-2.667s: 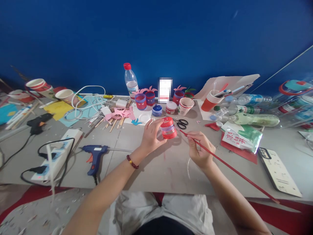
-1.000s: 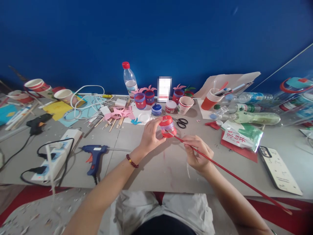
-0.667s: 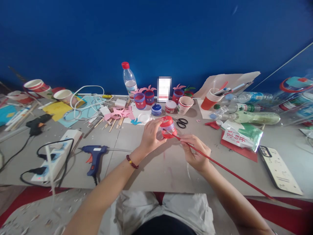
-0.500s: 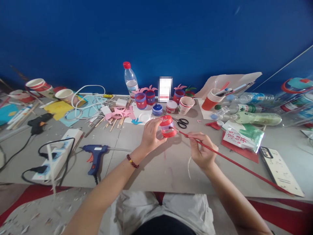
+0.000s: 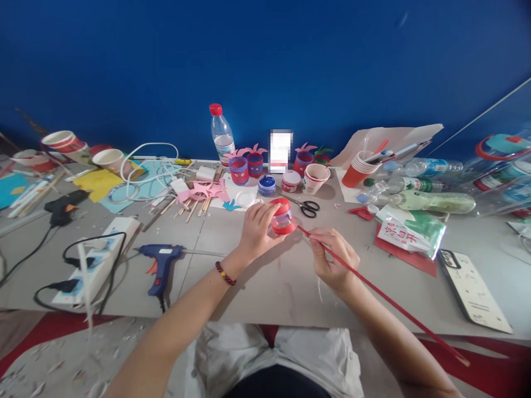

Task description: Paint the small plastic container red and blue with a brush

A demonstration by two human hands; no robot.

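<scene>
My left hand [image 5: 258, 228] is closed around a small ring-shaped cup [image 5: 284, 219] with red bands at both rims and a purple, partly clear middle. It is held above the table, tilted on its side. In my right hand [image 5: 333, 257] a long red paintbrush [image 5: 385, 298] is pinched near its front end. The tip meets the right side of the cup; the bristles are hard to make out. Behind the cup stand an open jar of blue paint [image 5: 266, 186] and a jar of red paint [image 5: 291, 181]. Black-handled scissors [image 5: 309, 208] lie beside them.
Painted cups with paper leaves [image 5: 239, 171] line the wall near a bottle [image 5: 222, 132]. Left are a blue glue gun [image 5: 161, 264] and a power strip [image 5: 99, 260]. Paper cups [image 5: 316, 179], plastic bottles [image 5: 435, 202] and a phone [image 5: 475, 290] are on the right.
My right hand has moved left and slightly down, swinging the brush's rear end off the phone and over the table's front edge. The cup has dipped slightly in my left hand.
</scene>
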